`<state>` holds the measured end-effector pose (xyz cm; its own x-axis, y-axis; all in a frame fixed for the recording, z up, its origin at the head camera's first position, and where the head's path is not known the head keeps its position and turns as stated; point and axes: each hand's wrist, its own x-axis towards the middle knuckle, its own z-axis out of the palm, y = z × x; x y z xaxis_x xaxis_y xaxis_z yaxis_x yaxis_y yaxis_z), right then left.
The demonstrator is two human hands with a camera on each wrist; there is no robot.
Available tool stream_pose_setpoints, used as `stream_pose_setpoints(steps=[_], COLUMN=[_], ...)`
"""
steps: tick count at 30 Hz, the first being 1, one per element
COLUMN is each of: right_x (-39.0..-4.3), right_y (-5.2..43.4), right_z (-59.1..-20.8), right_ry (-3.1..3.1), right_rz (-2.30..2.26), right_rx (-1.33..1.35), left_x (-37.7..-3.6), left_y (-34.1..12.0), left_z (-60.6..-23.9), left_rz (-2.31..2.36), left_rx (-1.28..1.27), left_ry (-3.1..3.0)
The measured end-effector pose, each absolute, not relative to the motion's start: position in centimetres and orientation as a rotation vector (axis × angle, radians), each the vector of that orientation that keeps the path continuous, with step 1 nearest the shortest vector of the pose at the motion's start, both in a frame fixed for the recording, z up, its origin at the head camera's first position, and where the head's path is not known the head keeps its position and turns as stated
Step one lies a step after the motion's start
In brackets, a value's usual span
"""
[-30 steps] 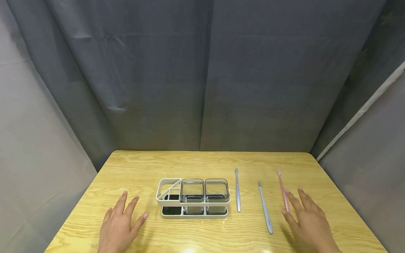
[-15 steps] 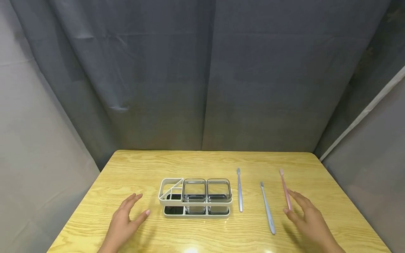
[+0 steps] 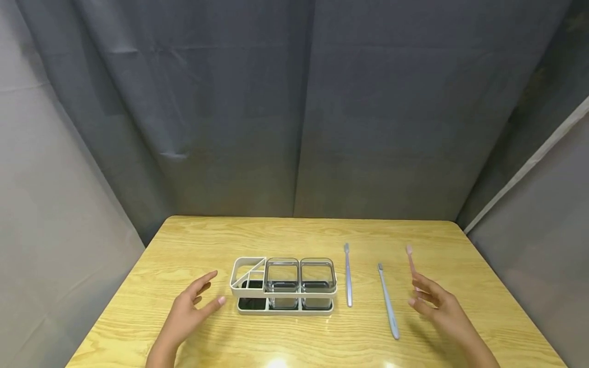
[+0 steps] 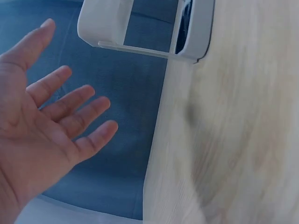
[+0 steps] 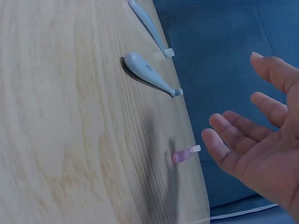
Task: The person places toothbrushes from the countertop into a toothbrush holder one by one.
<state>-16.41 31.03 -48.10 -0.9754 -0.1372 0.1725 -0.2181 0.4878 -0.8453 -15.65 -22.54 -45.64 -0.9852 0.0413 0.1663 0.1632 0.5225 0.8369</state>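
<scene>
A white rack (image 3: pixel 282 286) with two clear square cups (image 3: pixel 299 278) stands on the wooden table (image 3: pixel 299 235). My left hand (image 3: pixel 195 301) hovers just left of the rack (image 4: pixel 145 28), fingers straight, palm turned inward, holding nothing. Right of the rack lie three toothbrushes: a lilac one (image 3: pixel 348 276), a pale blue one (image 3: pixel 388 302) and a pink one (image 3: pixel 409 258). My right hand (image 3: pixel 432 301) is raised over the pink brush's handle, fingers relaxed and empty. The right wrist view shows the pink brush head (image 5: pixel 184 155) and two bluish brushes (image 5: pixel 149 72).
Grey curtains (image 3: pixel 294 102) close in the table on the back and both sides. The table's near edge lies just under my forearms. Bare wood stretches behind the rack and toothbrushes.
Both hands have lifted off the table and turned palm-inward. The left hand moved right toward the rack; the right hand rose above the pink toothbrush.
</scene>
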Motion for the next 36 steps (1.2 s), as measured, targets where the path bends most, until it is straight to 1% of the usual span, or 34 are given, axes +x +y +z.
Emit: stream_pose_setpoints(steps=[7,15,28,36], right_x=[-17.1,-18.0,-18.9,-19.7], right_y=[30.5,30.1,29.4,28.9], right_z=[-48.6,-49.6,-50.8,-51.3], right_ry=[-2.608,-2.567,-2.607,-2.632], right_rz=[1.798,1.933,1.977,1.999], right_rx=[0.249,0.276,0.231,0.194], left_x=[-16.5,-17.5,-18.9,-19.7], left_y=[-22.5,-22.1,-21.3,-20.8], left_z=[-45.7,-46.5,-47.6,-48.1], left_rz=[-1.644,-1.761,-1.982,-2.015], left_rx=[-0.213,-0.25,-0.371,-0.353], left_ry=[-2.604,-2.538,-2.395,-2.363])
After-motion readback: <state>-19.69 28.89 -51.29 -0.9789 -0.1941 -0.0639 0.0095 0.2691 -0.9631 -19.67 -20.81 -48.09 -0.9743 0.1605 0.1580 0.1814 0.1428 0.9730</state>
